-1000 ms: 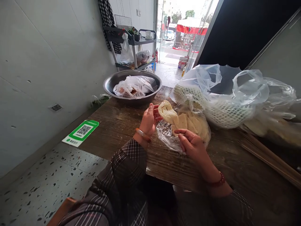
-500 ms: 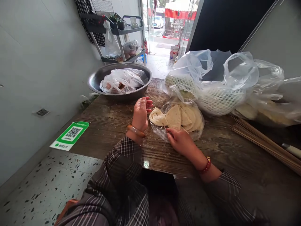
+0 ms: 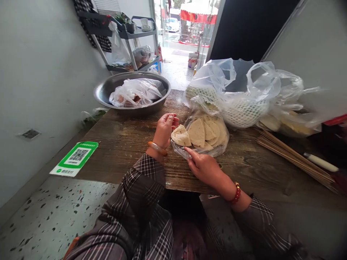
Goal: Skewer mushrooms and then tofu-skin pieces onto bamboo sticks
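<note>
Close to the table's front edge, a clear plastic bag (image 3: 181,151) lies under a fan of thin, pale flatbread pieces (image 3: 197,132). My left hand (image 3: 165,129) is curled at the left end of the bread, its fingertips partly hidden behind a folded flatbread piece (image 3: 181,136). Whatever its fingers grip is hidden. My right hand (image 3: 205,167) is at the bag's near edge, index finger extended toward the folded piece and thumb tucked close. Anything pinched there is too small to make out.
A steel basin (image 3: 132,108) with a plastic-wrapped bundle stands behind left. Plastic bags (image 3: 244,108) holding net-wrapped produce sit behind right. A bundle of thin sticks (image 3: 292,157) and a pale handle (image 3: 322,162) lie right. A green QR card (image 3: 76,159) is at the left edge.
A thin stick seen at my right fingertips is no longer visible. The folded flatbread piece now looks flatter and more upright. The whole view has shifted slightly to the right.
</note>
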